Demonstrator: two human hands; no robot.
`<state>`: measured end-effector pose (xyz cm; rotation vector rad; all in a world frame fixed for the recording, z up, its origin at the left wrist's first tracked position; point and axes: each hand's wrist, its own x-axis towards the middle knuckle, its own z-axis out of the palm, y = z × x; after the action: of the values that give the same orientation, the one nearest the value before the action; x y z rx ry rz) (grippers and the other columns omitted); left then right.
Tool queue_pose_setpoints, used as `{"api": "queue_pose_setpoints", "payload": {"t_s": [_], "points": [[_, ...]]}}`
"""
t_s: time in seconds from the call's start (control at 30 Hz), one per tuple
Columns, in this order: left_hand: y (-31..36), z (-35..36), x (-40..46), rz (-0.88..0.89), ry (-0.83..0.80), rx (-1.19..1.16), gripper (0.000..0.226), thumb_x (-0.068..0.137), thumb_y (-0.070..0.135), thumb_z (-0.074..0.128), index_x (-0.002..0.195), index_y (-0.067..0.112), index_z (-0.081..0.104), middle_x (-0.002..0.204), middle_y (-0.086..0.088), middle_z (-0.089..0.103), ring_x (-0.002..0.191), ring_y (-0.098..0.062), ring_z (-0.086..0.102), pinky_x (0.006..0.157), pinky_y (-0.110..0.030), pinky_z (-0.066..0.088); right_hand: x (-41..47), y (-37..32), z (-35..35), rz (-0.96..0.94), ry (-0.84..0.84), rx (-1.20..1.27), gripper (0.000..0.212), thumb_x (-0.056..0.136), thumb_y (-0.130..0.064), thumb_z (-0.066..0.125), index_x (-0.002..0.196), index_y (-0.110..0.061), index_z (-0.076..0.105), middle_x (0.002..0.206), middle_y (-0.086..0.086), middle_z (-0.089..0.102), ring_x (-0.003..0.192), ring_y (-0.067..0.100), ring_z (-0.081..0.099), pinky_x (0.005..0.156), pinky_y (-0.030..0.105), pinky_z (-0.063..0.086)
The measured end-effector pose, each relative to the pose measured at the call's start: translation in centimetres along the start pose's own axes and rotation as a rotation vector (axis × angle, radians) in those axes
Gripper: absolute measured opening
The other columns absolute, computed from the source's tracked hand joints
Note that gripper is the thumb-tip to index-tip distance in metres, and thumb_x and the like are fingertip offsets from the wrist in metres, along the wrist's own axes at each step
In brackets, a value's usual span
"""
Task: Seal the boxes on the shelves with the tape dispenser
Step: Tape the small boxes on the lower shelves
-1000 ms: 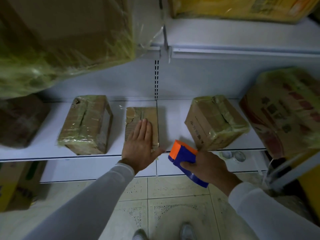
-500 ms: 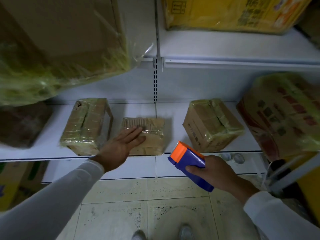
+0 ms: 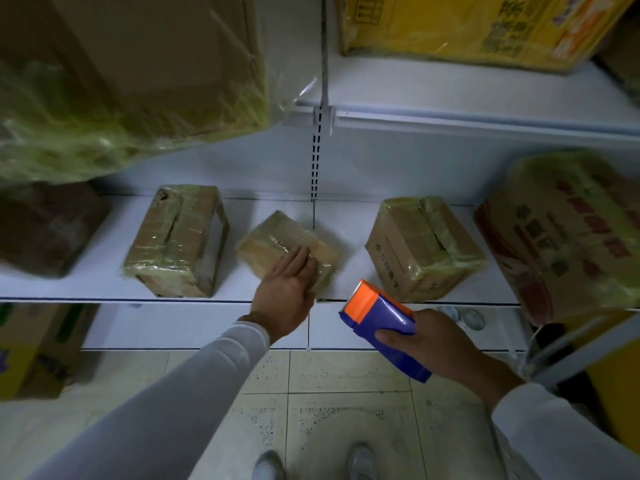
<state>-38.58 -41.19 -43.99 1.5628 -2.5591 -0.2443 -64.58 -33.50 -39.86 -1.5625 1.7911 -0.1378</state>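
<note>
I note the small box (image 3: pixel 277 242) lies directly under the fingers of the left hand (image 3: pixel 285 289), which presses on its near right part with straight fingers, grasping nothing. The box sits on the middle shelf (image 3: pixel 104 285), turned askew: its long axis runs from far left to near right of that hand, and the image is a little blurred there. Right of the left hand and nearer to me, the right hand (image 3: pixel 440 344) grips the tape dispenser (image 3: pixel 381 323), fingers curled round its blue body. The dispenser's long axis runs diagonally, its orange toothed end pointing up and left toward the small box, not touching it. Count on this shelf level: one taped box (image 3: pixel 176 240) just left of the left hand, one taped box (image 3: pixel 426 247) beyond the dispenser, one large printed box (image 3: pixel 568 237) far right. One dispenser, two hands.
</note>
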Motion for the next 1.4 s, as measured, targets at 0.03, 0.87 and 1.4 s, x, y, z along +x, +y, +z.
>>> {"api": "queue_pose_setpoints", "payload": {"t_s": [0.03,0.87,1.4], "points": [[-0.8,-0.2,-0.2,0.049,-0.007,-0.022,0.060,0.091,0.030,0.053,0.146,0.015,0.035,0.157,-0.011,0.022,0.146,-0.028,0.016,0.120,-0.038,0.012,-0.1,0.2,0.0,-0.006,-0.004,0.013,0.048,0.082,-0.060,0.068,0.084,-0.013,0.063,0.075,0.007,0.071,0.069,0.022,0.069,0.065,0.034,0.052],[-1.0,-5.2,-7.0,0.040,-0.228,-0.746,0.031,0.100,0.020,0.046,0.129,0.018,0.056,0.126,0.010,0.060,0.115,-0.007,0.055,0.098,-0.018,0.040,-2.0,-5.5,0.9,-0.259,-0.212,0.048,0.038,0.076,-0.052,0.079,0.094,-0.020,0.068,0.085,-0.001,0.075,0.079,0.010,0.072,0.077,0.041,0.061],[-2.2,-5.1,-8.2,-0.189,-0.128,-1.014,0.026,0.093,-0.004,0.051,0.080,0.016,0.062,0.076,0.007,0.062,0.070,-0.001,0.056,0.072,-0.017,0.047,-1.3,-8.2,1.2,-0.337,-0.297,0.015,0.046,0.078,-0.055,0.076,0.105,-0.019,0.068,0.095,0.001,0.075,0.087,0.012,0.072,0.083,0.045,0.058]]}}
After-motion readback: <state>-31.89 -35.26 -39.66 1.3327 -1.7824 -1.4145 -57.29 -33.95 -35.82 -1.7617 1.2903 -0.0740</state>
